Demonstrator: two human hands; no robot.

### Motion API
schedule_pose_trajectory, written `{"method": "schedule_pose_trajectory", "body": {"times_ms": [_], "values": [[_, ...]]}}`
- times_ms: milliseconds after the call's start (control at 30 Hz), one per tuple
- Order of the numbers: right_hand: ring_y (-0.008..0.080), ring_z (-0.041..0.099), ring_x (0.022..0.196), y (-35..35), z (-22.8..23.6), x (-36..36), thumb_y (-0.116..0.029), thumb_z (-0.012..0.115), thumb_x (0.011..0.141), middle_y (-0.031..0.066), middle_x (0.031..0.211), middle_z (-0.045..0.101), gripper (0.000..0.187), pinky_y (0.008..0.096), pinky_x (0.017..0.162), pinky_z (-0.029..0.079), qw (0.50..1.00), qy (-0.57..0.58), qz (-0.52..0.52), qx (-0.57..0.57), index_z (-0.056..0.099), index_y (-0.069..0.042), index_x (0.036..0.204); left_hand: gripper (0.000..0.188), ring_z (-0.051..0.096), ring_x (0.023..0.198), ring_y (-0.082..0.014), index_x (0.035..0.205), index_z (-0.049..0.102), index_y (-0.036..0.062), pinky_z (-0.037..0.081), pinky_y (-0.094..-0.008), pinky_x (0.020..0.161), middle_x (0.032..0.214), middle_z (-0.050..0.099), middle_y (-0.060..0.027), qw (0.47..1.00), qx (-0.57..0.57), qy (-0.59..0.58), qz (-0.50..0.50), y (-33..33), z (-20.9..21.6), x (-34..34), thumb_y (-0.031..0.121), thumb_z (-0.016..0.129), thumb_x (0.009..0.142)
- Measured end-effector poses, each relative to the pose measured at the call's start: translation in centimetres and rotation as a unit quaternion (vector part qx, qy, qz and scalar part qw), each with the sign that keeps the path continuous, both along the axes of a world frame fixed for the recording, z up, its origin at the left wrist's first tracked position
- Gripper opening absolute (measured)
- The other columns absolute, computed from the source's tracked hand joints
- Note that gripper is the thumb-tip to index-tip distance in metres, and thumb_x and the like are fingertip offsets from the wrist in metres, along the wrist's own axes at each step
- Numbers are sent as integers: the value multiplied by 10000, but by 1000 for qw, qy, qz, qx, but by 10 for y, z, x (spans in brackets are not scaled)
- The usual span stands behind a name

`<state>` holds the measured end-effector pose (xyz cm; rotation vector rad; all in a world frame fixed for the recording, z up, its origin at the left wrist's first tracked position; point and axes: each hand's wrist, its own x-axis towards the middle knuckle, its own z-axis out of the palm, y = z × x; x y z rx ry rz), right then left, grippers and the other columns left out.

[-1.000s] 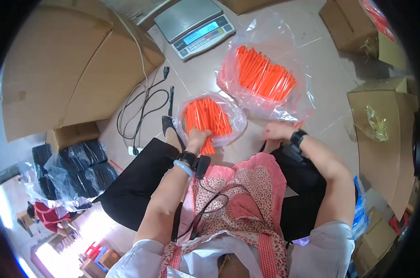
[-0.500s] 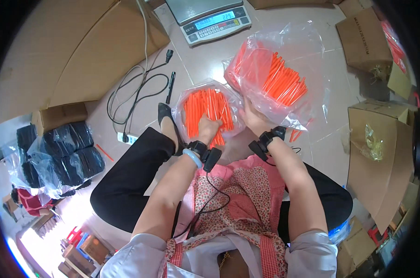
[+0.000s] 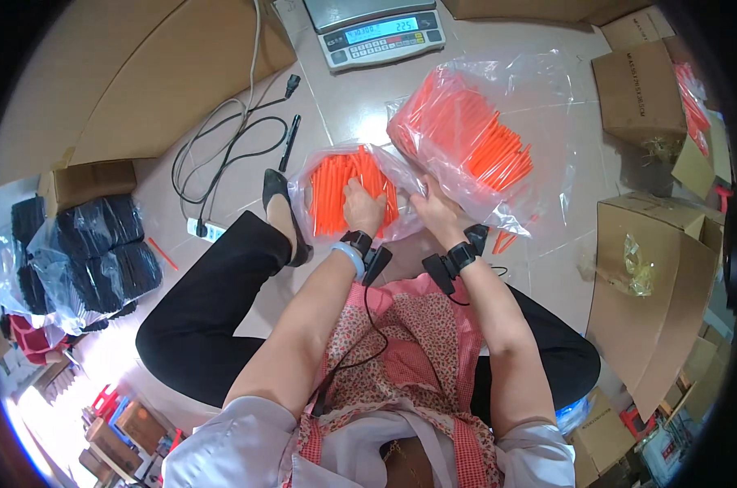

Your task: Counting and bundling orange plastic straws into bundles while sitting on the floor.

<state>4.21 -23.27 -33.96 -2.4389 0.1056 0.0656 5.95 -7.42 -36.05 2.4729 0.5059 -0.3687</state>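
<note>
Thin orange plastic sticks (image 3: 329, 199) fill an open clear plastic bag (image 3: 302, 189) on the floor in front of me. My left hand (image 3: 363, 210) is down in this bag, its fingers curled around some of the sticks; its fingertips are partly hidden among them. My right hand (image 3: 435, 213) pinches the right rim of the same bag, its thumb and fingers together on the film. Just beyond it lies a larger clear bag (image 3: 458, 122), tilted, with a thick bundle of the same orange sticks (image 3: 501, 159) showing through its mouth.
A digital scale (image 3: 382, 41) stands at the far side. Left of the bags lie a black marker (image 3: 289, 142), coiled cables (image 3: 222, 154) and a power strip (image 3: 206, 230). Cardboard boxes (image 3: 641, 98) line the right; bagged black bundles (image 3: 100, 252) sit at left.
My left hand has pushed further into the bag, and the sticks that poked out below it no longer show there. My right hand stays at the bag's rim. The view has shifted slightly.
</note>
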Motion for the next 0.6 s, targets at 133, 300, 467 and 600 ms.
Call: {"method": "schedule_pose_trajectory", "body": {"times_ms": [133, 300, 467, 600], "values": [[382, 600, 1020, -5, 6, 1, -285, 584, 817, 218, 1085, 620, 418, 445, 863, 467, 998, 42, -29, 27, 548, -28, 1145, 621, 572, 1017, -437, 1171, 460, -34, 478, -482, 858, 1160, 546, -278, 1000, -7, -4, -17, 9, 4, 0, 271, 769, 727], [382, 603, 1008, 11, 33, 3, -219, 599, 791, 216, 1100, 611, 404, 453, 866, 473, 1000, 13, 4, -9, 563, -30, 1147, 576, 576, 1020, -399, 1204, 470, -3, 481, -464, 866, 1144, 542, -227, 998, 0, -59, -33, 32, 4, -4, 231, 746, 755], [343, 634, 860, 43, 20, -5, -130, 615, 761, 184, 982, 609, 417, 442, 730, 519, 973, -134, 164, -88, 553, -12, 1156, 520, 575, 1030, -390, 1182, 506, 14, 475, -460, 874, 1149, 551, -218, 999, -8, -35, -28, 36, 2, -4, 222, 736, 764], [368, 651, 718, 62, -17, -12, -111, 623, 756, 199, 864, 636, 387, 460, 630, 533, 986, 23, 110, -122, 537, 47, 1098, 422, 596, 992, -379, 1099, 562, 22, 481, -456, 849, 1057, 607, -205, 999, -21, -26, -26, 35, -4, -1, 217, 735, 767]]}}
